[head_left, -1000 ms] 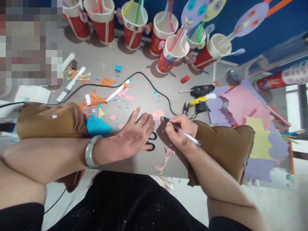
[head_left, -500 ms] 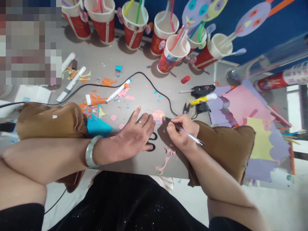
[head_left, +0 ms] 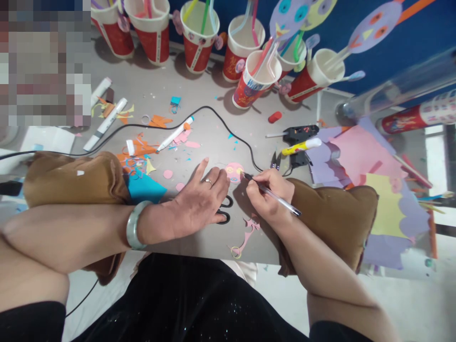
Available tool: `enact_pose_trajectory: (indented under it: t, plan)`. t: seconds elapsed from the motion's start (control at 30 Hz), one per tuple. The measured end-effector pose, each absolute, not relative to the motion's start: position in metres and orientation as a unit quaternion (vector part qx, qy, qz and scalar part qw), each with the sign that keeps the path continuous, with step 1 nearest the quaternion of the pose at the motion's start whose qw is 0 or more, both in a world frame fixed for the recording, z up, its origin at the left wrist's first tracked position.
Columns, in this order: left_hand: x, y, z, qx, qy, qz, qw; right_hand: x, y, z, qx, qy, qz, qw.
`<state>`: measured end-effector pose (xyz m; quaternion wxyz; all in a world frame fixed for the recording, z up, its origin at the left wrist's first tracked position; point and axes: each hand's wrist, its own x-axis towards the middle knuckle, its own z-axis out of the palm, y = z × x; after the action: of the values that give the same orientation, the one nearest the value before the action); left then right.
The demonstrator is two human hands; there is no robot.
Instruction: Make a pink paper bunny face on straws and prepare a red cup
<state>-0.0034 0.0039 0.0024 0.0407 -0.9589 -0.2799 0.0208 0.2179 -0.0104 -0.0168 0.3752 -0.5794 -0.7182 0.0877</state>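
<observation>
My right hand grips a pen with a clear barrel. Its tip points at the right edge of a small pink paper face with yellow eyes and a blue mouth. Lying flat on the table, my left hand has its fingers stretched out, and the fingertips touch the left edge of the paper face. Black scissor handles show partly from under that hand. Below the pen lies a curled pink paper scrap with a yellow ring on it.
Red and white paper cups holding straws stand along the back. A black cord crosses the table. To the right are a glue gun, a yellow marker and coloured paper sheets. Brown cushions lie by both forearms.
The pen's rear end has shifted very slightly to the left. Both hands otherwise keep their places by the pink paper face.
</observation>
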Motion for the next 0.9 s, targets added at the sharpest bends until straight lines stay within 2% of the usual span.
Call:
enact_pose_trajectory:
  t: [0.2, 0.9]
  plan:
    - [-0.0025, 0.0039, 0.0019, -0.960, -0.270, 0.018, 0.074, 0.2178, -0.0107, -0.0172, -0.582, -0.720, 0.089, 0.368]
    - [-0.0016, 0.0036, 0.0049, -0.960, -0.274, 0.024, 0.044, 0.2174, -0.0122, -0.0161, -0.593, -0.722, 0.094, 0.345]
